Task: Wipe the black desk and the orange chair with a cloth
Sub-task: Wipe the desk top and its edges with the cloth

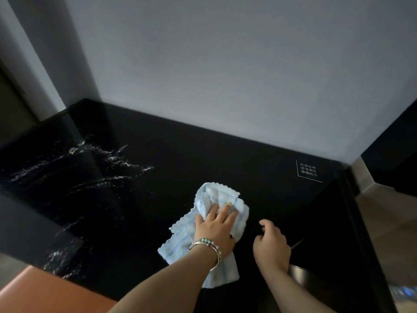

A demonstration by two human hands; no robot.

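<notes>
i count one black desk, one orange chair, one cloth, one left hand, one right hand, one printed label.

Black desk open leftward; wall behind, orange chair at near edge

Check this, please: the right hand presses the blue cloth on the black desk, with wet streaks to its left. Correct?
No. The head view shows the left hand, not the right hand, pressing the blue cloth on the black desk. The wet streaks are indeed to its left.
</notes>
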